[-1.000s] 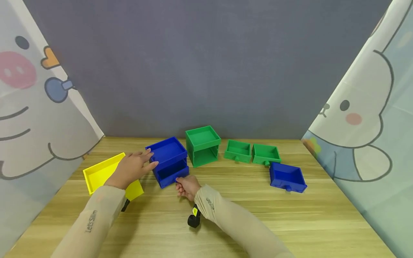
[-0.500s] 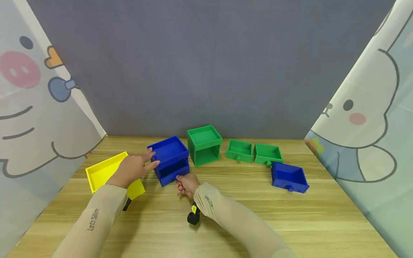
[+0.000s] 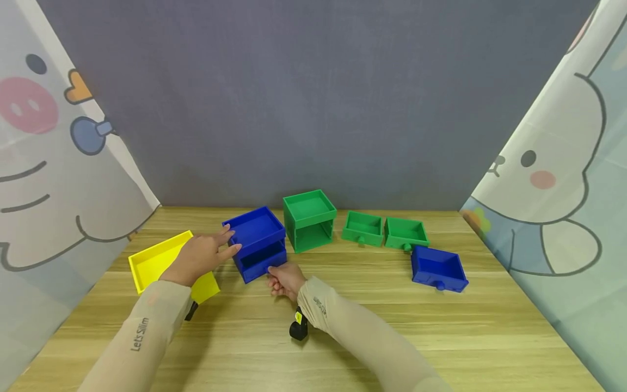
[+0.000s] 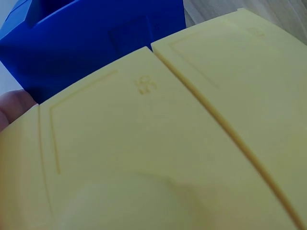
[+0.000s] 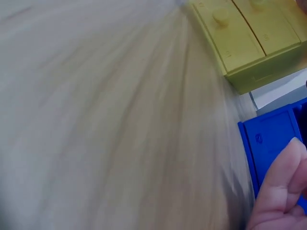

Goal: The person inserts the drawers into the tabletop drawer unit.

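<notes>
A blue cabinet (image 3: pixel 254 228) with a tray-like top stands left of the middle in the head view. Its upper bay is open, and a blue drawer (image 3: pixel 264 265) sits in the lower one. Thumb and index finger of my right hand (image 3: pixel 287 280) pinch that drawer's small knob, which they mostly hide. My left hand (image 3: pixel 200 256), fingers spread, rests against the cabinet's left side and upper rim. Under the left wrist lies a yellow cabinet (image 3: pixel 152 264); its drawer fronts (image 5: pixel 235 33) show in the right wrist view.
Right of the blue cabinet is a green cabinet (image 3: pixel 309 208) with an open front. Two loose green drawers (image 3: pixel 362 228) and a loose blue drawer (image 3: pixel 439 268) lie farther right. A grey backdrop (image 3: pixel 313 109) closes off the table's rear.
The lower blue drawer has slid slightly farther into the cabinet, with my right hand still at its knob. My left hand keeps its place; the head view shifts slightly.
</notes>
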Tool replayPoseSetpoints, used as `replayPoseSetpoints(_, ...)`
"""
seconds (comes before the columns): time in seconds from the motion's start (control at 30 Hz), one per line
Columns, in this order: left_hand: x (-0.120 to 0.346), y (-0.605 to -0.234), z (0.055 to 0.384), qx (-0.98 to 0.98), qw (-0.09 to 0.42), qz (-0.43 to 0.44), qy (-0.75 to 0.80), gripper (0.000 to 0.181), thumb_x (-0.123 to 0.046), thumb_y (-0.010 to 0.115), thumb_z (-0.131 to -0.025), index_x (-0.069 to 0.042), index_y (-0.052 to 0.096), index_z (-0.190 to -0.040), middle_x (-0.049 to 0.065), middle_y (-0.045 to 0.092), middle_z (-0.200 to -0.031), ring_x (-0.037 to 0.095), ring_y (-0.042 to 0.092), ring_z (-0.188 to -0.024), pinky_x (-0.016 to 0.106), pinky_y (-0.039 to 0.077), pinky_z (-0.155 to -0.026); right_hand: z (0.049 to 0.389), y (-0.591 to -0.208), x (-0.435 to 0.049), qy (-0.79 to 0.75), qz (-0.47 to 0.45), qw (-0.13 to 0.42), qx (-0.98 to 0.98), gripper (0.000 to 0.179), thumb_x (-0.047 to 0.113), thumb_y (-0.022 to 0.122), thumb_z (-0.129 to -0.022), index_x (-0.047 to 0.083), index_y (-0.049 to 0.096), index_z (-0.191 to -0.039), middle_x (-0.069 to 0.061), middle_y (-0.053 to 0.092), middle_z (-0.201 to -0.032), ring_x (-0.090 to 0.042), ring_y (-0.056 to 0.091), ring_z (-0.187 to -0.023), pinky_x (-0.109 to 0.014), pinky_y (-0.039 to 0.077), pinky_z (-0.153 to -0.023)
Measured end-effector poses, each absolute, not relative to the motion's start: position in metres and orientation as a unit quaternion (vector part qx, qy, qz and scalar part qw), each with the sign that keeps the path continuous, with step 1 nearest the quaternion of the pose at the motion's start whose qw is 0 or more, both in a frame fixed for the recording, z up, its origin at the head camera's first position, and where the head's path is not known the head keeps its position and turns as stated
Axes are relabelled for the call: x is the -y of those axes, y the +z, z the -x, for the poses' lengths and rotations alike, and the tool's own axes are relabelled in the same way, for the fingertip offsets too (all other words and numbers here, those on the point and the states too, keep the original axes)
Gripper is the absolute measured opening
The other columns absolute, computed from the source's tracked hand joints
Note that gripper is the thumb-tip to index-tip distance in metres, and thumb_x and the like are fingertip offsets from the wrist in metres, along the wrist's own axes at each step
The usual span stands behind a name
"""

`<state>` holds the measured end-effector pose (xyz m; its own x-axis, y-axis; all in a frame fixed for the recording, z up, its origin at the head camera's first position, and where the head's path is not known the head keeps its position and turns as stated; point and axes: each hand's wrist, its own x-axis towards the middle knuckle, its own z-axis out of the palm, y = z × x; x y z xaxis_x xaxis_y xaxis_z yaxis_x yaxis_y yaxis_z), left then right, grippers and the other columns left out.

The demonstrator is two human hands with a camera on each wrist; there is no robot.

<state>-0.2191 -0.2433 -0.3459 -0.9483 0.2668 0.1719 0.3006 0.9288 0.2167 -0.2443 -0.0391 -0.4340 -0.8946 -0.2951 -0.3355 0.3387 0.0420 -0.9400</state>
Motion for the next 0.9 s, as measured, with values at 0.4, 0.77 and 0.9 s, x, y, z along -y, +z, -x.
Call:
replayPoseSetpoints(0.4,0.243,-0.344,0.216,0.981,0.056,0.131,-0.133,0.059,-0.041,0.051,-0.098,0.003,0.047,-0.138,0.023,0.040,-0.144,0.047,0.056,-0.108,0.064,0.031,-0.101,0.244,-0.432,-0.045,-0.628,0.054,0.258,-0.732,0.033,0.014,0.055,-0.098,-0.006,0.057,-0.124,0.003,0.053,-0.059,-0.002,0.044,-0.045,-0.015,0.044,-0.042)
replayPoseSetpoints(0.77,0.245,-0.347,0.215,0.979,0.070,0.139,-0.129,0.057,-0.038,0.051,-0.098,0.004,0.048,-0.137,0.023,0.041,-0.143,0.051,0.051,-0.114,0.064,0.032,-0.101,0.244,-0.427,-0.109,-0.566,0.164,0.226,-0.775,0.040,0.013,0.061,-0.094,-0.009,0.054,-0.127,0.000,0.056,-0.071,-0.008,0.045,-0.056,-0.020,0.042,-0.051)
replayPoseSetpoints(0.9,0.243,-0.346,0.215,0.979,0.067,0.141,-0.128,0.057,-0.039,0.050,-0.099,0.004,0.047,-0.137,0.023,0.040,-0.143,0.049,0.050,-0.116,0.063,0.031,-0.101,0.244,-0.423,-0.124,-0.502,0.252,0.188,-0.806,0.040,0.007,0.067,-0.089,-0.011,0.056,-0.124,-0.001,0.059,-0.078,-0.010,0.047,-0.060,-0.021,0.041,-0.053)
